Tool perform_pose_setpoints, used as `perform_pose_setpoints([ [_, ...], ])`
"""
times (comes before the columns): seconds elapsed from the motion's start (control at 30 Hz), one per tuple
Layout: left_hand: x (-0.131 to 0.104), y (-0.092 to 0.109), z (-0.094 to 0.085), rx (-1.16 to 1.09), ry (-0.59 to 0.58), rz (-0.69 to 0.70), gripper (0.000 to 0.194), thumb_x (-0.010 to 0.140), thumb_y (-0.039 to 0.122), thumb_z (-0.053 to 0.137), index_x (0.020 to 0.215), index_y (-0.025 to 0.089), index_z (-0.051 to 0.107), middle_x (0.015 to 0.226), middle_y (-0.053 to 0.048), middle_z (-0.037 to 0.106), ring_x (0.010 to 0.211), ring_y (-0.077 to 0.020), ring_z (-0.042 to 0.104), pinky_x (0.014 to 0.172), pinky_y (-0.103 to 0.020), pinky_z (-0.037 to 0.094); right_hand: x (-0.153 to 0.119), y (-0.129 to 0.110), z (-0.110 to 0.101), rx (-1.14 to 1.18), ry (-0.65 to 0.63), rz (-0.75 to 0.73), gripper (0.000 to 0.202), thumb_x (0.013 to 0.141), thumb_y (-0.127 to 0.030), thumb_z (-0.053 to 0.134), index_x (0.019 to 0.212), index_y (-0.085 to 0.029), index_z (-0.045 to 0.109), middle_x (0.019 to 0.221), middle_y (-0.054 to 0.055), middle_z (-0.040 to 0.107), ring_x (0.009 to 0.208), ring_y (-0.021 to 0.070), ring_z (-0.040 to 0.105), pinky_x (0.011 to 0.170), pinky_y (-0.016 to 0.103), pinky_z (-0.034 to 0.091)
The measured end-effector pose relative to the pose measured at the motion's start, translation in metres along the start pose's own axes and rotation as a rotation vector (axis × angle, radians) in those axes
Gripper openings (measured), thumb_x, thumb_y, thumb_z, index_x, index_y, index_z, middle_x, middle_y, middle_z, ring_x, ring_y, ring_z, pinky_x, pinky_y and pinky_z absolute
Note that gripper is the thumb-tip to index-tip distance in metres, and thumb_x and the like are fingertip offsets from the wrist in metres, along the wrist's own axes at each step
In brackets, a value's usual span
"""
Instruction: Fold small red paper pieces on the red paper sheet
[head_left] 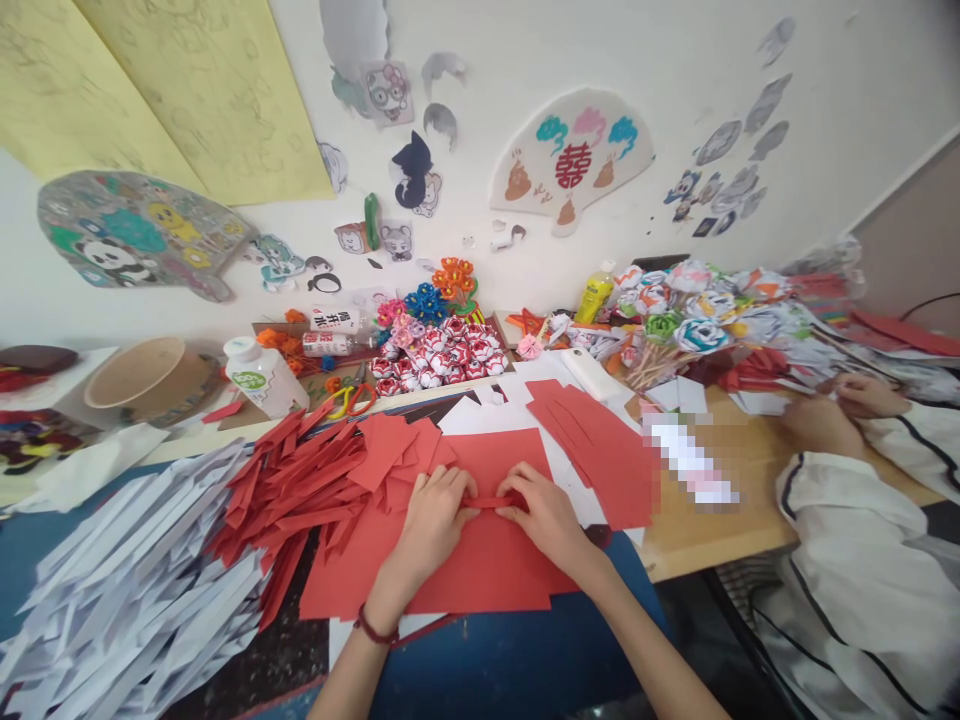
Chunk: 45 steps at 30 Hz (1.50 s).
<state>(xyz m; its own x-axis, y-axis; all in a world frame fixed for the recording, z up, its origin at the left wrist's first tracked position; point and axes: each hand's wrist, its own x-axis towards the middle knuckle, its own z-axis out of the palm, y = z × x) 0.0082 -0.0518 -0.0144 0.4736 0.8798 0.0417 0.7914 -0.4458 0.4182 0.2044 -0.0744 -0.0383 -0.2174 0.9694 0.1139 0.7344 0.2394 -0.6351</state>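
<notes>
A narrow folded strip of red paper (491, 502) stretches between my two hands, above larger red sheets (495, 570). My left hand (439, 510) pinches its left end between thumb and fingers. At the other end, my right hand (544, 515) grips it the same way. Left of my hands lies a pile of folded red paper strips (300, 490), with several small red pieces (390, 450) on its near right side. Further left spreads a big heap of folded white paper strips (150, 580). More red sheets (592, 450) rest on white paper to the right.
Scissors (351, 402), a white bottle (262, 378) and red-white paper flowers (442, 355) stand along the back. Paper flowers on sticks (697, 310) and a yellow bottle (596, 292) are at the back right. A co-worker's hands (840, 410) work over the wooden table (757, 490).
</notes>
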Motion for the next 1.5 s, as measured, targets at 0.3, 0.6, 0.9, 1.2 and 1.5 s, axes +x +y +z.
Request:
perform_pose_setpoints([
  [0.3, -0.001, -0.009, 0.002, -0.061, 0.024, 0.039, 0.003, 0.086, 0.022, 0.062, 0.083, 0.022, 0.061, 0.086, 0.002, 0.065, 0.085, -0.0181, 0.053, 0.073, -0.032, 0.028, 0.0, -0.002, -0.004, 0.052, -0.024, 0.015, 0.012, 0.081, -0.022, 0.068, 0.089, -0.024, 0.06, 0.095, -0.001, 0.058, 0.081, 0.0154, 0.06, 0.069, 0.027, 0.045],
  [0.6, -0.005, -0.009, 0.001, -0.079, 0.041, 0.106, 0.011, 0.091, 0.017, 0.054, 0.085, 0.022, 0.063, 0.085, 0.001, 0.065, 0.084, -0.0181, 0.051, 0.075, -0.033, 0.03, -0.001, 0.0, -0.004, 0.024, -0.005, -0.097, 0.007, 0.091, -0.018, 0.057, 0.086, -0.021, 0.061, 0.086, 0.0, 0.061, 0.079, 0.0154, 0.059, 0.07, 0.027, 0.044],
  [0.9, -0.024, -0.018, 0.002, 0.205, 0.033, 0.337, 0.027, 0.095, 0.015, 0.044, 0.115, 0.023, 0.06, 0.094, -0.004, 0.063, 0.088, -0.0197, 0.05, 0.076, -0.034, 0.035, -0.017, 0.01, -0.003, -0.405, 0.025, -0.447, 0.03, 0.094, -0.006, 0.04, 0.104, -0.017, 0.066, 0.089, 0.008, 0.064, 0.079, 0.021, 0.054, 0.072, 0.035, 0.041],
  [1.2, -0.024, -0.012, 0.004, 0.387, -0.003, 0.398, 0.018, 0.096, 0.015, 0.042, 0.101, 0.018, 0.059, 0.085, -0.005, 0.059, 0.079, -0.0197, 0.049, 0.071, -0.034, 0.035, -0.02, 0.013, 0.0, -0.402, 0.065, -0.421, 0.026, 0.097, -0.016, 0.043, 0.112, -0.018, 0.064, 0.087, 0.009, 0.064, 0.081, 0.0218, 0.056, 0.072, 0.035, 0.042],
  [1.5, -0.022, -0.007, 0.01, 0.14, 0.163, 0.272, 0.023, 0.098, 0.022, 0.038, 0.09, 0.018, 0.06, 0.079, -0.004, 0.057, 0.078, -0.0188, 0.049, 0.069, -0.033, 0.037, -0.018, 0.006, 0.004, -0.27, 0.121, -0.376, 0.03, 0.099, -0.013, 0.034, 0.095, -0.017, 0.064, 0.085, 0.009, 0.061, 0.08, 0.0208, 0.053, 0.072, 0.035, 0.041],
])
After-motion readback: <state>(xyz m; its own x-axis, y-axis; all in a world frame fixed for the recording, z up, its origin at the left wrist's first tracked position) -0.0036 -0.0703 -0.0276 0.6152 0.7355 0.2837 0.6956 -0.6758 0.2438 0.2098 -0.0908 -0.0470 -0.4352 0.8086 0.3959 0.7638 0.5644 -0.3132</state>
